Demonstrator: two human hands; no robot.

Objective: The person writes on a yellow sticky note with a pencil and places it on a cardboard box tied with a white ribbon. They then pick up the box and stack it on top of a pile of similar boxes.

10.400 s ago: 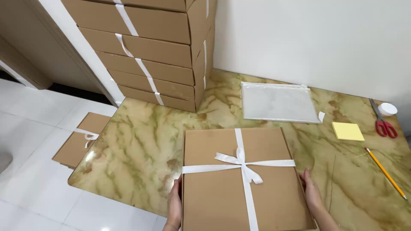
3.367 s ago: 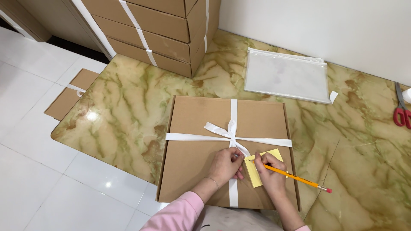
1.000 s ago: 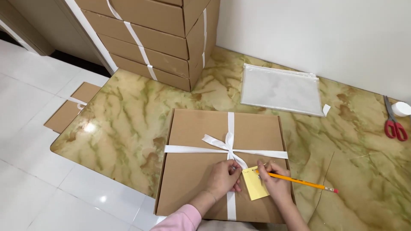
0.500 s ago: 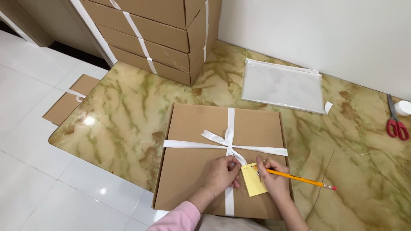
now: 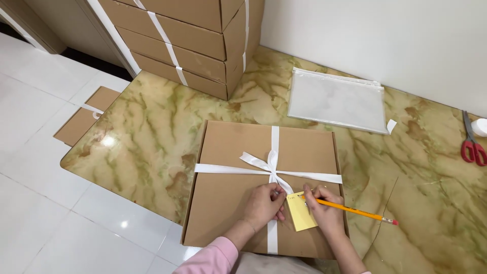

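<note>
Yellow sticky note (image 5: 301,217) lies on the flat cardboard box (image 5: 228,198) just right of the white ribbon (image 5: 272,165), much as it did half a second ago, with the left hand (image 5: 264,205) still curled loosely beside it, pressing on the ribbon and box, and the right hand (image 5: 324,213) still gripping the yellow pencil (image 5: 350,208), its tip at the note's upper edge. Around the box on the green marble tabletop (image 5: 147,137) sit a stack of ribboned cardboard boxes (image 5: 203,35) at the back, a clear zip pouch (image 5: 337,99) and red-handled scissors (image 5: 473,144) well apart at the right; nothing stands between the hands and the note.
</note>
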